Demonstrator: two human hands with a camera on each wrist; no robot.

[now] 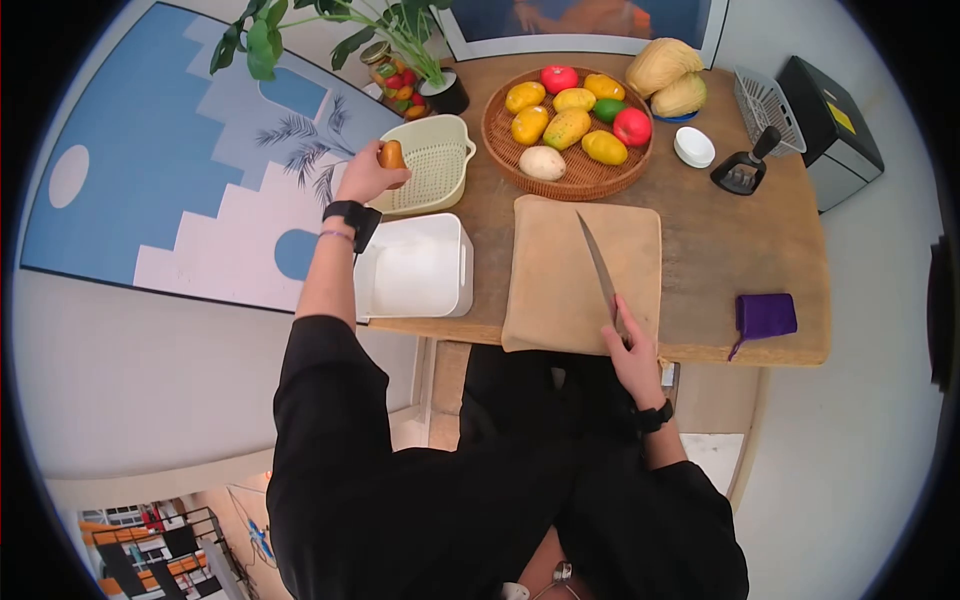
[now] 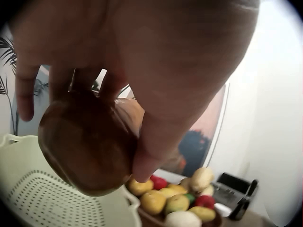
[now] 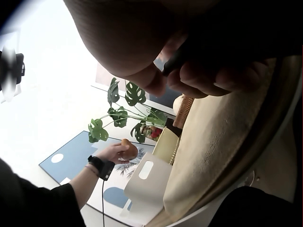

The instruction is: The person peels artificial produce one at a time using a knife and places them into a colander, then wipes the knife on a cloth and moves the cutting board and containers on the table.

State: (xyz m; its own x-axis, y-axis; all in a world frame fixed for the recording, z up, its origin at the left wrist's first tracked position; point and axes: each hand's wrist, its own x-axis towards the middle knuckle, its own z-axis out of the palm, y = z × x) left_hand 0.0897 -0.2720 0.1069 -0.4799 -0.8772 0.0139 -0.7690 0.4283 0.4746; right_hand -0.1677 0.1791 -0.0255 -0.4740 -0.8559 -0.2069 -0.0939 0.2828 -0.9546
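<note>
Curling fingers of left hand around brown fruit over colander, of right hand around knife; pointing it forward and slightly left, slanting its long axis above board.

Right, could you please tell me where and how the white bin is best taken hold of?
Take the white bin by its right wall, probably, coming from beside the tan board: that wall's oval slot should let fingers hook through.

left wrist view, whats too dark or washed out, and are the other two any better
Left wrist: left hand and glossy brown rounded item in deep shadow, white wall washed out; right wrist: right hand nearly black, background bright; head: better lit, fisheye-bent, corners black.
</note>
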